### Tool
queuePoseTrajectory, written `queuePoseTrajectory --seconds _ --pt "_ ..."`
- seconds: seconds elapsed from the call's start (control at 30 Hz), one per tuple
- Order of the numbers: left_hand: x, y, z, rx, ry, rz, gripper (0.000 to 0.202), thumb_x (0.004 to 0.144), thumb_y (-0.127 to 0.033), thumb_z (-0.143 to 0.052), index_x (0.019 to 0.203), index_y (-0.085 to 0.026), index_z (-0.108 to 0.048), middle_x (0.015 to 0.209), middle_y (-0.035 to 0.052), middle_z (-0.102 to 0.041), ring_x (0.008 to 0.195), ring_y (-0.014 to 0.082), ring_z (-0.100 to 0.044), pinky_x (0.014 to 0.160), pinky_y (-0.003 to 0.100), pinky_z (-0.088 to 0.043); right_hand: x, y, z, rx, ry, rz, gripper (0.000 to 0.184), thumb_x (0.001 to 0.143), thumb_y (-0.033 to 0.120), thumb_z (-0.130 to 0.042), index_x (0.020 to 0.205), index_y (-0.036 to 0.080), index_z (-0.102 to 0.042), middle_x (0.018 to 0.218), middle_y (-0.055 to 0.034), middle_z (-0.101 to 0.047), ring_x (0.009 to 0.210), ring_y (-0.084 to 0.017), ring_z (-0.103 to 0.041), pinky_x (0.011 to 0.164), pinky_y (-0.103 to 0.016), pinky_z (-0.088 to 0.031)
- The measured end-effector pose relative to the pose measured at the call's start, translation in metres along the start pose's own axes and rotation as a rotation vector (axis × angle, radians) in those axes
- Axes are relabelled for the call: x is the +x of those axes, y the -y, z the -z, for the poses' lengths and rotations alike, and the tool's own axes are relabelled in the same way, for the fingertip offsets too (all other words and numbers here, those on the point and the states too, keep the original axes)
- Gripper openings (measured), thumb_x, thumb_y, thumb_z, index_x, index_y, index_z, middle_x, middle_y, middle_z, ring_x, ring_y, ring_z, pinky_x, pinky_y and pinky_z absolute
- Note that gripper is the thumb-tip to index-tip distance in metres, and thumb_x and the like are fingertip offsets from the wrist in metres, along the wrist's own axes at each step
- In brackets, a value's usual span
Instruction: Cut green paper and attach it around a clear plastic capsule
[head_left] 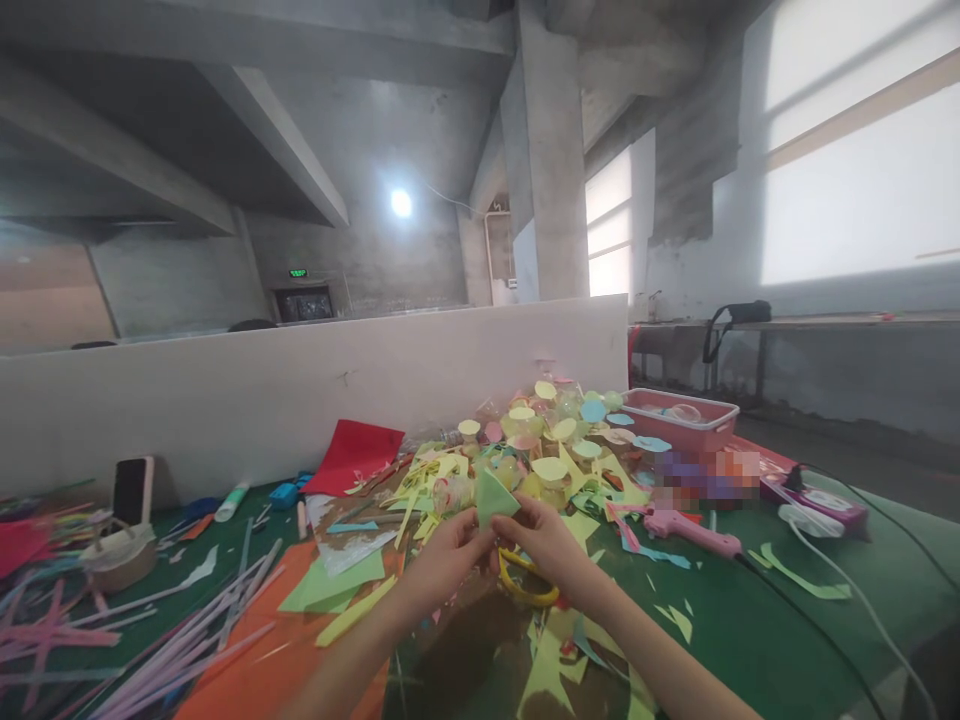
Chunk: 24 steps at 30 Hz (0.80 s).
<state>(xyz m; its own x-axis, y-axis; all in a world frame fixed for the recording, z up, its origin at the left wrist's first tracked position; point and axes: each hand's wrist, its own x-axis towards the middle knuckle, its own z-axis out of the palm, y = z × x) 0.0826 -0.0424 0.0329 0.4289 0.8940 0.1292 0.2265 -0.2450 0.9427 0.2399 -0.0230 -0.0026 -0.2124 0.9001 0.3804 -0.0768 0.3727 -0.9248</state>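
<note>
A folded piece of light green paper (495,500) stands between my two hands, above the middle of the littered table. My left hand (454,545) pinches its lower left side, and my right hand (540,535) grips it from the right, thumb against the paper. Just below my fingers shows the yellow handle of a pair of scissors (534,598); its blades are hidden, and whether a finger touches it I cannot tell. Behind the paper is a heap of clear plastic pieces topped with yellow, green and blue paper discs (550,468). Yellow and green paper scraps (544,675) lie under my wrists.
A pink glue gun (694,532) with a cord lies at right, near a purple power strip (817,505) and a pink bin (701,425). Pink straws (180,625), orange paper (262,640) and a phone (133,490) are at left. A white panel (262,390) stands behind.
</note>
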Motion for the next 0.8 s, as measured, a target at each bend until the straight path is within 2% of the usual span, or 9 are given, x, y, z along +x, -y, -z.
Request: queuePoseTrajectory --seconds 0.2,0.37,0.47,0.6,0.7,0.8 --pt "-0.001 -0.012 -0.004 0.008 0.042 0.01 0.044 0.074 -0.06 -0.066 0.079 -0.018 -0.056 0.057 -0.0039 -0.057 0.06 0.0134 -0.052 0.064 0.026 -0.04 0.004 -0.001 0.008 0.003 0.042 0.014 0.058 0.082 0.073 -0.049 0.063 0.019 -0.057 0.052 -0.0004 -0.059 0.051 -0.014 -0.053 0.058 -0.027 -0.043" --pt "-0.003 -0.016 -0.003 0.039 0.062 0.034 0.043 0.072 -0.06 -0.066 0.076 -0.019 -0.056 0.057 -0.0034 -0.057 0.058 0.0138 -0.051 0.062 0.027 -0.04 0.0 0.003 0.005 -0.02 0.051 0.005 0.062 0.081 0.078 -0.044 0.062 0.02 -0.055 0.047 -0.0002 -0.057 0.049 -0.015 -0.054 0.057 -0.027 -0.043" --pt "-0.005 -0.014 -0.001 0.086 0.08 0.035 0.041 0.075 -0.059 -0.064 0.082 -0.019 -0.059 0.065 -0.0012 -0.06 0.064 0.0163 -0.054 0.064 0.028 -0.041 -0.002 0.003 0.004 -0.104 0.05 0.02 0.061 0.082 0.077 -0.042 0.063 0.02 -0.055 0.05 -0.0014 -0.059 0.05 -0.015 -0.055 0.056 -0.027 -0.043" --pt "0.0 -0.001 0.005 0.081 -0.077 -0.028 0.043 0.074 -0.058 -0.066 0.096 -0.021 -0.06 0.082 0.002 -0.064 0.079 0.0196 -0.057 0.075 0.029 -0.042 -0.005 0.005 0.005 -0.283 0.029 0.034 0.056 0.09 0.065 -0.041 0.058 0.02 -0.052 0.053 -0.0017 -0.061 0.051 -0.014 -0.053 0.056 -0.025 -0.04" --pt "0.007 0.012 0.01 0.073 -0.22 -0.039 0.048 0.069 -0.06 -0.07 0.094 -0.021 -0.059 0.071 -0.0022 -0.055 0.068 0.0161 -0.051 0.065 0.026 -0.039 -0.009 0.009 0.003 -0.375 0.074 0.001 0.05 0.093 0.053 -0.045 0.056 0.02 -0.052 0.054 -0.0005 -0.061 0.051 -0.013 -0.051 0.055 -0.024 -0.037" --pt "0.011 0.02 0.013 0.086 -0.304 -0.026 0.046 0.069 -0.061 -0.07 0.086 -0.02 -0.059 0.059 -0.0068 -0.042 0.055 0.0113 -0.039 0.054 0.023 -0.029 -0.012 0.012 0.001 -0.384 0.15 -0.016 0.045 0.093 0.046 -0.048 0.058 0.019 -0.055 0.054 0.001 -0.059 0.051 -0.012 -0.05 0.055 -0.023 -0.035"
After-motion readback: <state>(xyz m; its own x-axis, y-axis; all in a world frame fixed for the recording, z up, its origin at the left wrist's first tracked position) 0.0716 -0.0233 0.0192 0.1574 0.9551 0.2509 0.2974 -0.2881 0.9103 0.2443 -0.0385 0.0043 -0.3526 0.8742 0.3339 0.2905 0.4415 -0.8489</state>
